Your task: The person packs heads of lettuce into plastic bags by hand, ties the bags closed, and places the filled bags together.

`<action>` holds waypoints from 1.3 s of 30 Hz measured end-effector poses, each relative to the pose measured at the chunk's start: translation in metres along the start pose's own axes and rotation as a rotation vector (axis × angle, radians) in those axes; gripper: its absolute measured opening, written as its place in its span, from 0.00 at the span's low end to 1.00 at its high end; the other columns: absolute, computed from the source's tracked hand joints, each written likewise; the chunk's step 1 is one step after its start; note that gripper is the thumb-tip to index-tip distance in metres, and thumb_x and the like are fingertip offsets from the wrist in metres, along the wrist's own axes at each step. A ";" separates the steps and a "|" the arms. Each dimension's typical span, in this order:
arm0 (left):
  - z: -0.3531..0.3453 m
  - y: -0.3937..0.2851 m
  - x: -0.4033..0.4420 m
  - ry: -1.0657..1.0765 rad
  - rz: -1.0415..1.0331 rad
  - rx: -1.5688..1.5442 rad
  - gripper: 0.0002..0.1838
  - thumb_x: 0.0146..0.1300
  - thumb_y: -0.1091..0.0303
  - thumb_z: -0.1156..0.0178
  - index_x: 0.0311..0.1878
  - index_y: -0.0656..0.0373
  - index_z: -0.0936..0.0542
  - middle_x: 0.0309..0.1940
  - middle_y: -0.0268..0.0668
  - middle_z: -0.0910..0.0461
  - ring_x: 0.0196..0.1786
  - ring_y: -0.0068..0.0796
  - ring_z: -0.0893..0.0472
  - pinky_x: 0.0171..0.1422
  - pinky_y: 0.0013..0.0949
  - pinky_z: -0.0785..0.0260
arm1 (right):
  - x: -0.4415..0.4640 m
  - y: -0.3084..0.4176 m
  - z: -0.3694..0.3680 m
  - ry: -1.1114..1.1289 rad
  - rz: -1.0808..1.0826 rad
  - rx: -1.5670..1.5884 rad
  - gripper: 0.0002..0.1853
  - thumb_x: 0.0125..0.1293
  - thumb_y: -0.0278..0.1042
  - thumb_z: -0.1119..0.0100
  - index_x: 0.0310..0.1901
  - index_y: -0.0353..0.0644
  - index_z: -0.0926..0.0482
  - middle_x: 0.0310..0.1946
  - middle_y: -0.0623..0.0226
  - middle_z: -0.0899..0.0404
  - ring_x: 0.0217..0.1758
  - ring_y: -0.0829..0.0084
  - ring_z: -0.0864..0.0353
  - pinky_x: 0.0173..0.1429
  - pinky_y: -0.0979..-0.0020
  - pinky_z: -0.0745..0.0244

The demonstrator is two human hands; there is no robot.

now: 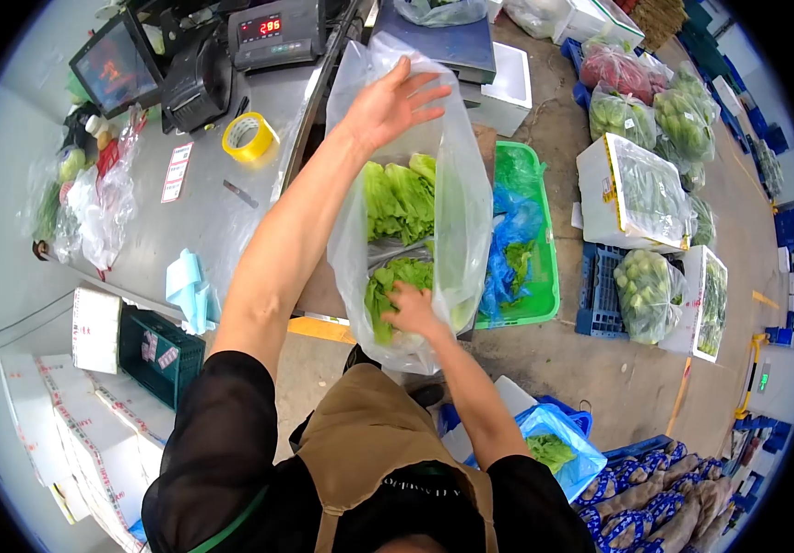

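A large clear plastic bag lines an open box in front of me. Heads of green lettuce lie in its far part, and more leafy lettuce is in the near part. My left hand is at the bag's far rim, fingers spread, against the plastic with nothing gripped. Down inside the bag, my right hand has its fingers curled into the near lettuce; leaves partly hide the fingertips.
To the left, a metal table bears yellow tape, a weighing display and a screen. A green crate with a blue bag stands right of the box. Farther right are foam boxes and bagged vegetables.
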State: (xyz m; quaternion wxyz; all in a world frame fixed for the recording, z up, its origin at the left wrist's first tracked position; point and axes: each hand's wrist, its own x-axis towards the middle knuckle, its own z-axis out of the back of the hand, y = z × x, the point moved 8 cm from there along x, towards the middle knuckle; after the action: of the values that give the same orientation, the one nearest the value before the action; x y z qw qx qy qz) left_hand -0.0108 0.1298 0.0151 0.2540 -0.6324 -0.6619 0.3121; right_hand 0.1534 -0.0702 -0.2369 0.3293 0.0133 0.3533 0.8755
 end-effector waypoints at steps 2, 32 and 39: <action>0.012 0.010 -0.004 -0.092 0.018 0.054 0.28 0.73 0.53 0.58 0.66 0.64 0.45 0.68 0.49 0.42 0.65 0.52 0.32 0.66 0.53 0.36 | 0.010 -0.035 0.045 -0.198 -0.050 0.491 0.28 0.55 0.40 0.36 0.57 0.38 0.27 0.51 0.47 0.24 0.57 0.54 0.28 0.61 0.56 0.34; -0.008 0.332 -0.187 -0.010 0.407 1.608 0.41 0.56 0.53 0.36 0.63 0.75 0.39 0.53 0.57 0.26 0.52 0.40 0.22 0.57 0.38 0.30 | -0.744 -0.177 -0.169 -0.680 -2.247 0.328 0.47 0.60 0.65 0.44 0.71 0.42 0.50 0.68 0.44 0.52 0.66 0.43 0.43 0.61 0.41 0.40; -0.006 0.311 -0.172 -0.197 0.859 0.652 0.13 0.59 0.65 0.46 0.40 0.64 0.22 0.31 0.41 0.19 0.31 0.31 0.18 0.35 0.32 0.24 | -0.776 -0.180 -0.207 -0.927 -2.229 0.509 0.43 0.60 0.72 0.51 0.68 0.48 0.40 0.67 0.51 0.45 0.65 0.45 0.40 0.60 0.41 0.41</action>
State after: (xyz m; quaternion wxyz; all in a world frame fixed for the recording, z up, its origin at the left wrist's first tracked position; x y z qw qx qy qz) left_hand 0.2170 -0.0390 -0.1990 0.2235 -0.7021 -0.2339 0.6344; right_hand 0.8098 -0.5552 -0.3423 0.9781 0.0778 0.1819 -0.0647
